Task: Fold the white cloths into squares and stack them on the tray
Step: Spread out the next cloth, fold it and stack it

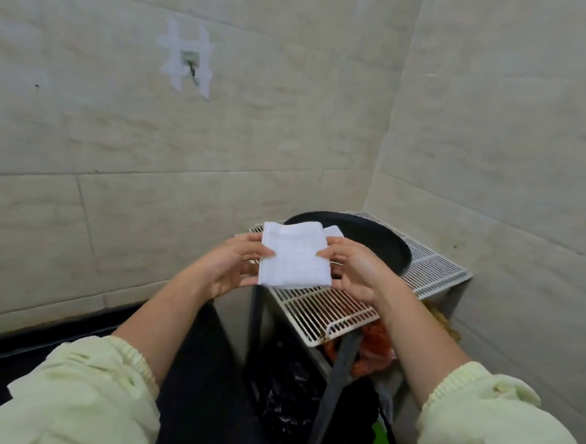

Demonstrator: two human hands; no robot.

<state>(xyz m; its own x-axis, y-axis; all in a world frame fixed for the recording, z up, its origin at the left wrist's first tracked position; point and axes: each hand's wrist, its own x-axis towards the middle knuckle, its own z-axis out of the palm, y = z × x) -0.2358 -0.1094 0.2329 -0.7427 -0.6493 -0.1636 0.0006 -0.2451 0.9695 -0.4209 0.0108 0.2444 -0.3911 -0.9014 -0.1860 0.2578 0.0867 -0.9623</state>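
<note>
My pale green sleeves (86,387) sit nearest, with both forearms reaching up and away from me. My left hand (227,269) pinches the left edge of the white cloth (293,256), thumb on the near face and fingers behind. My right hand (357,270) pinches the right edge the same way. The cloth hangs between them in the air, already close to a square, its faces upright and turned toward me.

Below and beyond it lies the white wire rack (334,310), and on the rack's far part sits the round black tray (380,237). The tray lies farther away and slightly to the right of my grip, so my right hand is the nearer one to it. A corner of a second white cloth (335,230) shows past the held one's top right edge, seemingly on the tray already.

I judge the next move is to tip the cloth flat and carry it forward and right onto that spot. Behind all this is the tiled wall (291,118).
</note>
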